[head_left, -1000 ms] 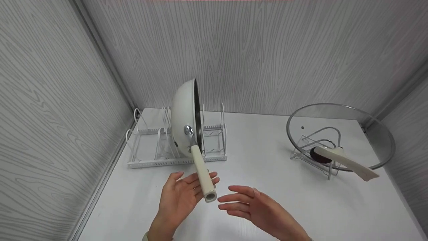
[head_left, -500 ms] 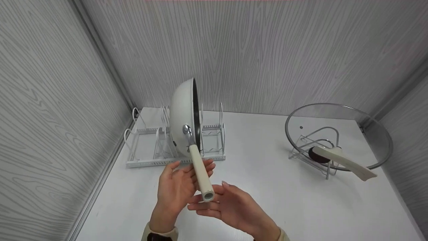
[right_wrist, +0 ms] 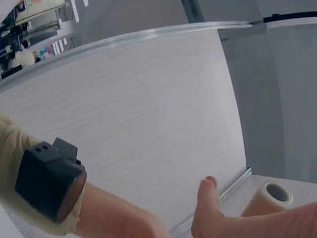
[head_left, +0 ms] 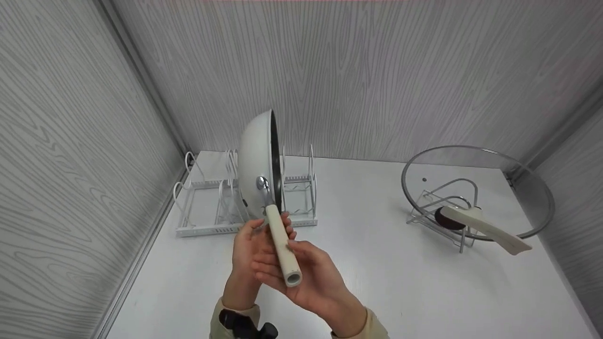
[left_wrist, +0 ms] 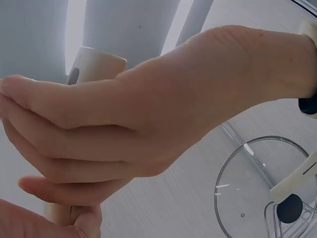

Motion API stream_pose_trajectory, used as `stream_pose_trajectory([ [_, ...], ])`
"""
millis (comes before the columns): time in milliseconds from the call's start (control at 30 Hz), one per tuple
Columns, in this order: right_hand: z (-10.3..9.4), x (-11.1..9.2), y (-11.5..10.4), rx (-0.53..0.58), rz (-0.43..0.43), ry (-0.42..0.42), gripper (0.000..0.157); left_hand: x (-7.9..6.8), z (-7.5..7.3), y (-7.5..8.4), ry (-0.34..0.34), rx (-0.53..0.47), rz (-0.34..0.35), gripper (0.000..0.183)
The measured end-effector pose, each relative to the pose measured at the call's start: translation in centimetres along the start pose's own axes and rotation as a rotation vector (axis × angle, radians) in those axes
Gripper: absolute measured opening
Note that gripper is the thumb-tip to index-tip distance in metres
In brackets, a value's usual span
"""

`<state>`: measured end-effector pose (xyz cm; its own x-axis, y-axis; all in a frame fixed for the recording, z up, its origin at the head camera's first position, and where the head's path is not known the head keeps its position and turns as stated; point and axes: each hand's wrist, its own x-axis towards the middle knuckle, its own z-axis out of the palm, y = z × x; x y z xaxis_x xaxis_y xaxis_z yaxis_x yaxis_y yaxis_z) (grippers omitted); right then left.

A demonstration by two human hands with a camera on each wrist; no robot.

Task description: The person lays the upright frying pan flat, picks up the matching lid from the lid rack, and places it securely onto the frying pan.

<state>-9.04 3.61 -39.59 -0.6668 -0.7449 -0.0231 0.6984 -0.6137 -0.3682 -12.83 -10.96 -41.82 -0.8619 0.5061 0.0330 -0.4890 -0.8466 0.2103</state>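
A white wok (head_left: 254, 160) with a dark inside stands on its edge in a white wire rack (head_left: 207, 230), its cream handle (head_left: 282, 245) sloping toward me. My left hand (head_left: 247, 252) cups the handle from below close to the wok, fingertips up along the right side and thumb on the left. Nearer the handle's end, my right hand (head_left: 313, 275) holds it, thumb against the right side and fingers underneath. In the left wrist view the back of the right hand (left_wrist: 148, 114) covers much of the handle, whose end (left_wrist: 101, 64) shows above. The right wrist view shows the hollow handle end (right_wrist: 277, 193).
At the right, a clear glass lid (head_left: 537, 188) with a metal rim leans on a small wire stand (head_left: 464, 242). A cream spatula-like piece (head_left: 494, 230) crosses its front. Grey wood-grain walls (head_left: 330, 70) enclose the white tabletop (head_left: 367, 212).
My right hand has moved left to the handle and taken hold of it. My left hand has risen toward the wok and closed in around the handle. The wok stays in the rack.
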Motion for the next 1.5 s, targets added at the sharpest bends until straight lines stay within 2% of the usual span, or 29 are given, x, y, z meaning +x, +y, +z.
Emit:
stream_pose_trajectory([
  [100,0.3,0.4,0.3,0.069,-0.004,0.040,0.039,0.1,-0.2,-0.1,0.092,0.062,0.045,0.048],
  [167,0.2,0.5,0.4,0.112,0.002,0.046,0.038,0.2,-0.5,-0.2,0.126,0.115,0.067,0.047],
  [300,-0.2,0.4,0.7,0.162,0.004,0.067,0.051,0.4,-1.4,-0.2,0.149,0.169,0.079,0.048],
  [400,-0.6,0.4,1.0,0.173,0.003,0.084,0.063,0.5,-1.7,-0.3,0.167,0.157,0.070,0.049],
  [500,-0.9,0.4,1.2,0.171,0.003,0.095,0.065,0.4,-1.6,-0.3,0.183,0.134,0.055,0.049],
  [700,-1.6,0.3,1.7,0.182,0.009,0.107,0.056,0.5,-2.3,-0.3,0.182,0.071,0.028,0.047],
  [933,-2.0,0.3,2.4,0.218,0.012,0.131,0.043,0.6,-3.0,-0.4,0.177,0.058,0.026,0.044],
  [1267,-2.9,0.4,3.2,0.178,0.028,0.131,0.025,0.7,-3.7,-0.6,0.211,0.111,0.017,0.039],
  [1500,-3.7,0.2,3.6,0.156,0.054,0.128,0.020,0.8,-4.1,-0.7,0.246,0.159,-0.003,0.034],
])
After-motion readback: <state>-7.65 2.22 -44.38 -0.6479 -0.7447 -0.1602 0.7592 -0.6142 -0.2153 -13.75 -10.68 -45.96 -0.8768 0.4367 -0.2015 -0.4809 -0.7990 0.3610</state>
